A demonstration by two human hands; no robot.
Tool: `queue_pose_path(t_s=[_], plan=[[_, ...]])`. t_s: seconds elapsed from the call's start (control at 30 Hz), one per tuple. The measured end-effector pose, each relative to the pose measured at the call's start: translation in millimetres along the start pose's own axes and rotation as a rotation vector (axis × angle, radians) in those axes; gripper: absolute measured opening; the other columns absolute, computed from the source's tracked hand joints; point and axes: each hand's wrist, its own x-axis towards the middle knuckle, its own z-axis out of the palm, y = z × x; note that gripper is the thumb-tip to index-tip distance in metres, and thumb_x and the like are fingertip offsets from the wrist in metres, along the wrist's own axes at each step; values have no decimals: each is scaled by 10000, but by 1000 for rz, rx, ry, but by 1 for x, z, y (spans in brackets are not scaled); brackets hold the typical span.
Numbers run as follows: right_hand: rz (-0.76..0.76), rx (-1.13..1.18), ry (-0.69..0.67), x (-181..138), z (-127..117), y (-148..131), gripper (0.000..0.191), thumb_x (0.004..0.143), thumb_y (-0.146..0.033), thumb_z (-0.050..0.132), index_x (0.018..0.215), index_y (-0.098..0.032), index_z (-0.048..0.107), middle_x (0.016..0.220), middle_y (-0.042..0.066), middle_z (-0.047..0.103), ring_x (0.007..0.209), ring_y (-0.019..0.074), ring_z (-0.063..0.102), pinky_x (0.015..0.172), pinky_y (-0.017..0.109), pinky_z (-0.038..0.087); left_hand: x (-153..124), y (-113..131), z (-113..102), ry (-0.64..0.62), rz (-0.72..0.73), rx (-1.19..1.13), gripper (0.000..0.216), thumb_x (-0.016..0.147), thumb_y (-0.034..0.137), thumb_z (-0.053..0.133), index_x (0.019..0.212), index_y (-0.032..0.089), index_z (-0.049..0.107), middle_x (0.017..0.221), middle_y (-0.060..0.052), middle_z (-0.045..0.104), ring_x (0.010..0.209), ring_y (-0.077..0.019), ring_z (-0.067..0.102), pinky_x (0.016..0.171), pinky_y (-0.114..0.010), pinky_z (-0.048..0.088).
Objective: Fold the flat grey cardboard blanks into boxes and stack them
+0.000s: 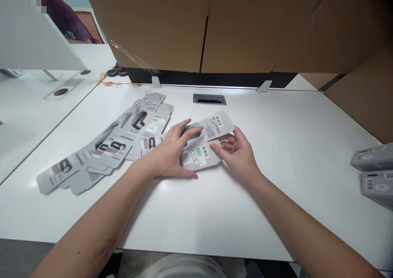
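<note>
A flat grey printed carton lies at the middle of the white table, its printed labels and barcodes facing up. Across its left part rests my left hand, fingers spread over the panel and thumb apart near the lower edge. My right hand grips the carton's right end, thumb on top and other fingers partly hidden behind the flap. Left of my hands, several flattened cartons of the same kind lie overlapped in a slanting pile.
Two folded-up grey boxes stand at the right edge. A cardboard wall rises behind the table, above a cable slot. Black rolls and yellow rubber bands lie at the back left. A purple-clothed person is partly visible beyond.
</note>
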Motion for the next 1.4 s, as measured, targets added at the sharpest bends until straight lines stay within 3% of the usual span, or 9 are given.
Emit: queue_pose_path(t_s=[0.07,0.27,0.57,0.7,0.93,1.07,1.23,1.4], plan=[[-7,-13,7,1,-3,2,631,954,-606,1057,1407,-299,745,1409,124,881,976,292,879,870,487,789,0,0,2,6,-40,47,1598,744,806,1114,1984,402,189,1979,-281,266,1891,-616,209,1443,-903,387],[35,-37,-84,1,-9,6,576,1001,-725,997,1303,-261,839,1213,127,913,969,325,891,827,509,788,-1,1,0,50,-22,104,1639,794,684,1091,2006,291,59,1923,-294,414,1770,-587,435,1432,-832,433],[-109,-52,-168,0,-16,5,677,988,-904,933,1183,-255,930,1212,146,948,1068,359,933,862,479,796,1,4,-1,113,134,123,1609,759,684,1101,1996,333,134,1857,-264,507,1707,-551,526,1404,-765,478],[-130,-32,-239,-1,-17,4,710,994,-944,899,1168,-257,943,1158,138,951,1048,370,935,851,489,798,2,6,-2,151,162,135,1550,758,670,1087,1978,319,197,1846,-268,519,1701,-548,542,1396,-747,493],[-151,-47,-224,-2,-19,3,845,955,-1083,788,1104,-269,959,1200,148,939,1155,419,909,942,553,780,2,10,-4,146,154,130,1480,763,629,1083,1959,307,274,1853,-262,515,1714,-552,537,1399,-726,504],[-149,-117,-236,-2,-22,4,943,944,-1169,661,1033,-265,914,1061,131,898,1097,406,883,926,553,757,3,10,-5,161,162,141,1461,758,657,1082,1948,303,311,1842,-262,523,1694,-557,549,1398,-733,497],[-166,-214,-257,-3,-27,4,989,932,-1212,580,893,-252,814,850,90,778,883,338,802,787,480,698,4,9,-3,166,183,171,1436,763,682,1061,1927,291,317,1811,-272,558,1674,-556,574,1382,-736,501],[-204,-235,-257,-2,-27,4,990,982,-1187,549,874,-232,790,928,111,810,890,329,798,752,434,647,4,11,-3,174,168,173,1401,755,636,1047,1912,305,329,1818,-259,573,1667,-561,587,1377,-729,500]])
